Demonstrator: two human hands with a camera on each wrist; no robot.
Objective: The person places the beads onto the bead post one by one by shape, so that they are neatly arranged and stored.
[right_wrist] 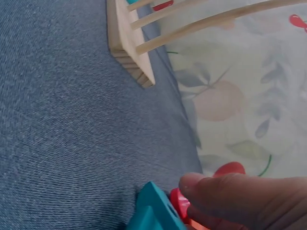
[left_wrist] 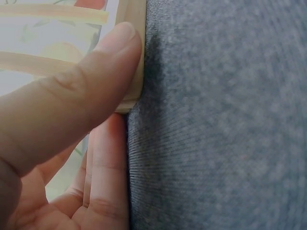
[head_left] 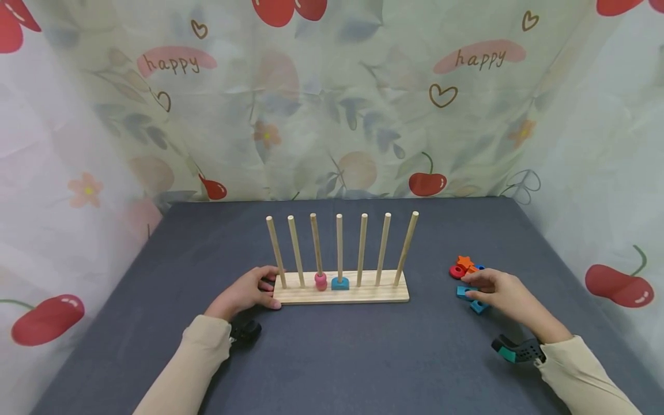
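A wooden stand [head_left: 295, 295] with several upright pegs sits on the dark cloth. A pink bead-like piece [head_left: 321, 282] is on its third peg from the left, and a blue arch-shaped block [head_left: 340, 283] is at the foot of the fourth. My left hand [head_left: 254, 290] grips the stand's left end, thumb [left_wrist: 108, 72] along the front edge. At the right, my right hand [head_left: 495, 291] hovers over small loose pieces, its thumb and fingers apart around a blue block [head_left: 463, 292]. In the right wrist view, a teal block [right_wrist: 152, 211] lies beside the thumb; the other fingers are mostly hidden.
Beyond the right hand lie an orange star [head_left: 464, 262], a red ring [head_left: 457, 271] and other partly covered pieces. Another blue block [head_left: 478, 306] is nearer me. The dark cloth [head_left: 363, 357] spans the table, with patterned curtains [head_left: 332, 115] behind and at both sides.
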